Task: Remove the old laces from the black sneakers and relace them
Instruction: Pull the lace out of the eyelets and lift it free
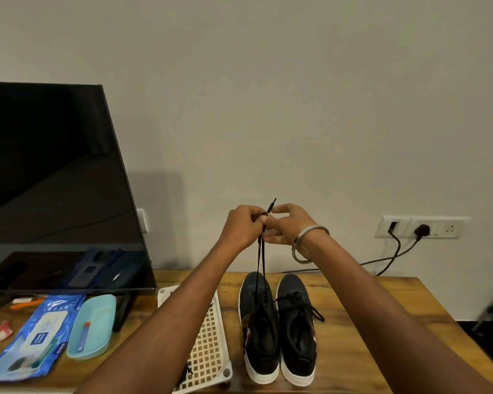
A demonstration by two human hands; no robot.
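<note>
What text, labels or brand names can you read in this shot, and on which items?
None can be read.
Blue wipes pack: label with a dark logo square, print too blurred to read.
Left sneaker: red and white side marking, no letters legible.
Small red packet: too small to read.
Wall switch plate: no visible text.

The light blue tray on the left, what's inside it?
Inside the light blue tray lies one slim tube with an orange tip, resting lengthwise. Nothing covers the tray, and the rest of its floor shows bare.
</note>
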